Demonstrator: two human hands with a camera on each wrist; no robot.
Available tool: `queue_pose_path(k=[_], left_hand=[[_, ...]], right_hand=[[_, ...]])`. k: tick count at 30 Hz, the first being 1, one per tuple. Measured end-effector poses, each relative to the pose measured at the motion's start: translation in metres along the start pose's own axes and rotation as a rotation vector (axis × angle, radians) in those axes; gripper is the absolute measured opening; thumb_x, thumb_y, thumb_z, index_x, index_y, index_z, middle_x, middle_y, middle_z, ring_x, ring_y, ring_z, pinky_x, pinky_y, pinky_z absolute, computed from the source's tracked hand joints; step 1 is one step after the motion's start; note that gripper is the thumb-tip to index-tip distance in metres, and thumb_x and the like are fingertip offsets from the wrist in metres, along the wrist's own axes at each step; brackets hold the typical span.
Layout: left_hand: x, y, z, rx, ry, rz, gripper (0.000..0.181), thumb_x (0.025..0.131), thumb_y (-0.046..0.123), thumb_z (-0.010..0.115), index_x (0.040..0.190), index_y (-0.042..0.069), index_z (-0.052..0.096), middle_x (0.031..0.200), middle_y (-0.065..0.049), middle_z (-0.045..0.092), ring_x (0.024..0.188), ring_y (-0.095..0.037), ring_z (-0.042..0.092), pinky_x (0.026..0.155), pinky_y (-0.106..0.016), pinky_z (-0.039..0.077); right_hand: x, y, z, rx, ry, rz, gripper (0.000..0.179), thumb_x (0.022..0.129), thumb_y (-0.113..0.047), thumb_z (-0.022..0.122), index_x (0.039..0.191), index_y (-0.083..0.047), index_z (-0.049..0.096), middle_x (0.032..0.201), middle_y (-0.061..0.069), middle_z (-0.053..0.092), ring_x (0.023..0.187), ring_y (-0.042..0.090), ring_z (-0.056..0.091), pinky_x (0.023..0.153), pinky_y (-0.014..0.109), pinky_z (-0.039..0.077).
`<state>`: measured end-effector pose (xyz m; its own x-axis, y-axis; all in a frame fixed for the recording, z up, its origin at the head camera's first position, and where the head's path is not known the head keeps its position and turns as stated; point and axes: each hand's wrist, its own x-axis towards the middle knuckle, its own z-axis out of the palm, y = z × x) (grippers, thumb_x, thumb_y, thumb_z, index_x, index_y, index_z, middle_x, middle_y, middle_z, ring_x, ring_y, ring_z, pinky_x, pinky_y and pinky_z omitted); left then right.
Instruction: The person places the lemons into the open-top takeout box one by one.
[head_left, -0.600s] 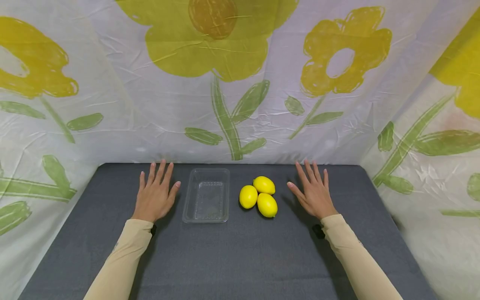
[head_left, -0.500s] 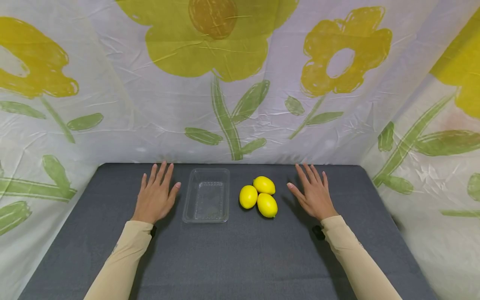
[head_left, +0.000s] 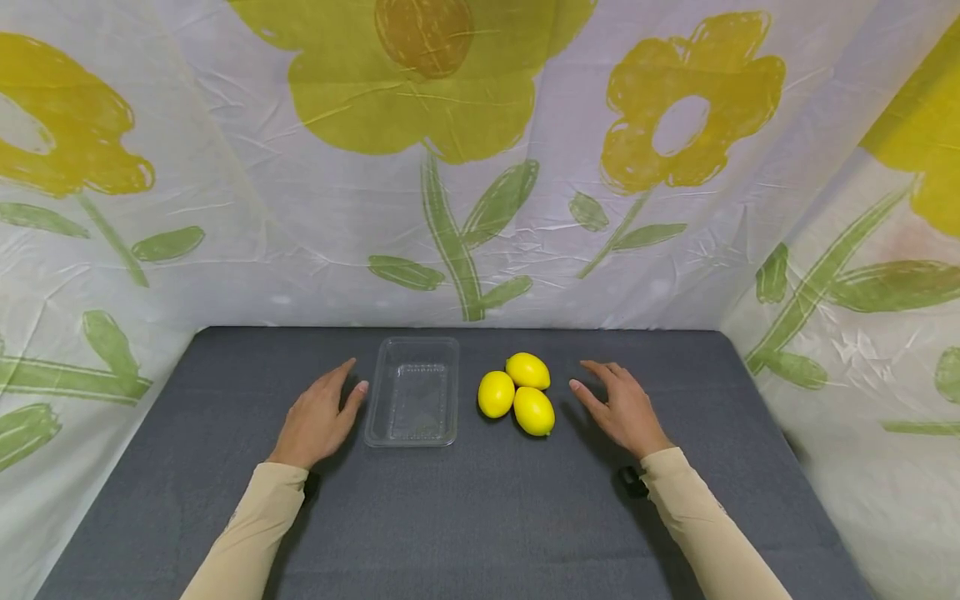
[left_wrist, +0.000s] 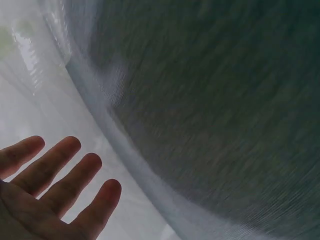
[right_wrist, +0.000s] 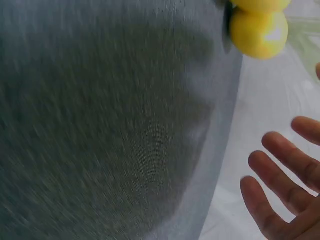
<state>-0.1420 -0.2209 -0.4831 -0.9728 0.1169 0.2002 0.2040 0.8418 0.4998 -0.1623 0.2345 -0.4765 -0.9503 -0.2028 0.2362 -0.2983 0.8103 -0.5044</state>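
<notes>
Seemingly at the approach step, the empty, loosely spread left hand [head_left: 318,420] is beside a clear rectangular plastic tray [head_left: 416,441], the similarly spread right hand [head_left: 624,410] near three yellow oval lemons [head_left: 533,410]; gripping one probably calls for reaching inward

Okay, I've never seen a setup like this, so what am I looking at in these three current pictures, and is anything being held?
There's no machine here: the left grip and the right grip are simply a person's bare hands.

The wide picture is taken from the person's head, looking forward and down. The other two are taken from the wrists, one each, looking past the fingers.

On the dark grey table lie a transparent plastic tray and, to its right, three lemons bunched together. A flower-patterned sheet hangs behind.

Nothing is held: the left grip is beside the tray, the right one beside the lemons, fingers relaxed.
</notes>
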Motion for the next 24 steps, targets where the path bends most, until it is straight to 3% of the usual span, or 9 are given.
queue_pose_path(k=[7, 13, 24], left_hand=[[-0.013, 0.004, 0.007, -0.033, -0.061, -0.037, 0.071, 0.109, 0.046, 0.042, 0.158, -0.002, 0.027, 0.152, -0.033, 0.039, 0.137, -0.053, 0.040, 0.109, -0.067, 0.033], [-0.022, 0.008, 0.012, -0.023, -0.094, -0.040, 0.077, 0.106, 0.051, 0.047, 0.162, 0.005, 0.022, 0.152, -0.033, 0.040, 0.136, -0.054, 0.041, 0.107, -0.070, 0.033], [-0.024, 0.016, 0.013, 0.001, -0.187, -0.092, 0.095, 0.096, 0.069, 0.051, 0.166, 0.022, 0.007, 0.157, -0.032, 0.032, 0.141, -0.058, 0.030, 0.106, -0.079, 0.022]], right_hand=[[-0.010, -0.009, 0.006, 0.109, -0.033, 0.024, 0.053, 0.100, -0.040, 0.065, 0.136, -0.002, 0.062, 0.127, 0.016, 0.065, 0.114, 0.036, 0.063, 0.090, 0.052, 0.055], [-0.017, -0.016, 0.010, 0.147, -0.049, 0.036, 0.055, 0.100, -0.044, 0.064, 0.137, -0.003, 0.062, 0.130, 0.015, 0.064, 0.117, 0.034, 0.063, 0.091, 0.052, 0.055], [-0.021, -0.024, 0.015, 0.164, -0.041, -0.004, 0.052, 0.099, -0.039, 0.068, 0.138, -0.004, 0.062, 0.129, 0.015, 0.065, 0.115, 0.033, 0.065, 0.091, 0.052, 0.055]])
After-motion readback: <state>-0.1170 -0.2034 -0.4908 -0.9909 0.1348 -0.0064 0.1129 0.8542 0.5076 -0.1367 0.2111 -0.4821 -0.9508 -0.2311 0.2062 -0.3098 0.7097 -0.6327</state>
